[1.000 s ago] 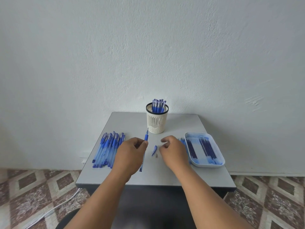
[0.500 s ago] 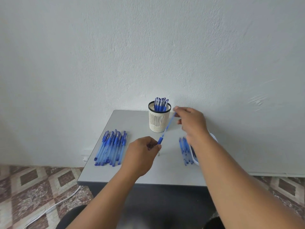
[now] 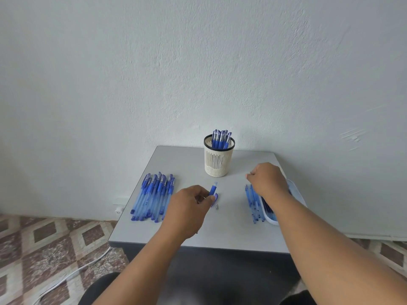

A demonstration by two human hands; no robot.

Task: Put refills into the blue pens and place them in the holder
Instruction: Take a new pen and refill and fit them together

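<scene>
The left hand (image 3: pixel 187 209) pinches a blue pen (image 3: pixel 213 189) near the table's (image 3: pixel 231 234) middle, its cap (image 3: pixel 215 197) and metal tip (image 3: pixel 217 206) lying just beside. The right hand (image 3: pixel 267 178), fingers curled, hovers over loose refills (image 3: pixel 253 203) beside the tray (image 3: pixel 295 192) at the right edge; whether it holds 1, I cannot tell. The tip could roll off if nudged.

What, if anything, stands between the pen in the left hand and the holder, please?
Nothing visible does. The left hand holds the pen just in front of the holder, with only bare table between them. The right hand is off to the side.
</scene>
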